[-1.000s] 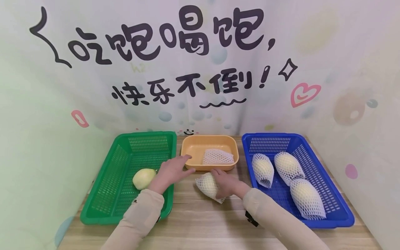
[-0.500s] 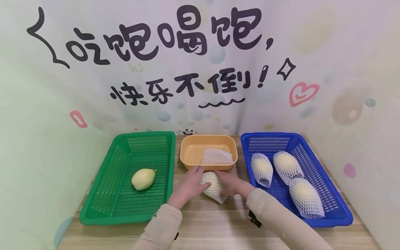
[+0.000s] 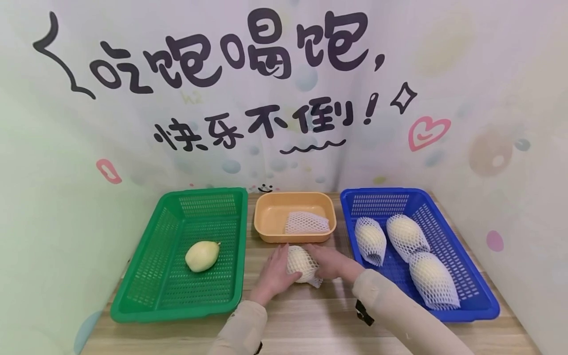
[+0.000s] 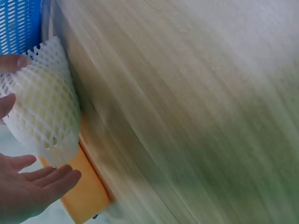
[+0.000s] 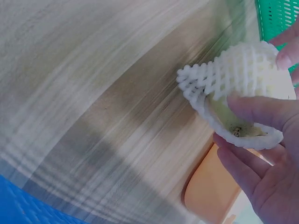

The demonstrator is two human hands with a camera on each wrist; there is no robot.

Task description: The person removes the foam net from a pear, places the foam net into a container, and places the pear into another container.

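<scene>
A pale yellow pear (image 3: 303, 264) in a white foam net sleeve lies on the table, between both hands. My right hand (image 3: 330, 263) grips its right side; in the right wrist view the thumb (image 5: 257, 109) lies over the sleeve's gaping end, with fingers below. Part of the bare pear and a dark spot show through that opening. At the left side, my left hand (image 3: 277, 271) touches the sleeve with fairly straight fingers, seen also in the left wrist view as a relaxed hand (image 4: 37, 186). The hands partly hide the pear.
A green basket (image 3: 241, 276) at the left holds a bare pear (image 3: 202, 256). Behind the hands, an orange tray (image 3: 266, 222) holds white foam netting (image 3: 307, 223). The blue basket (image 3: 481, 301) at the right holds several net-wrapped pears (image 3: 434, 280).
My left hand has moved right from beside the green basket to the netted pear. My right hand stays on the pear, which has shifted and turned slightly.
</scene>
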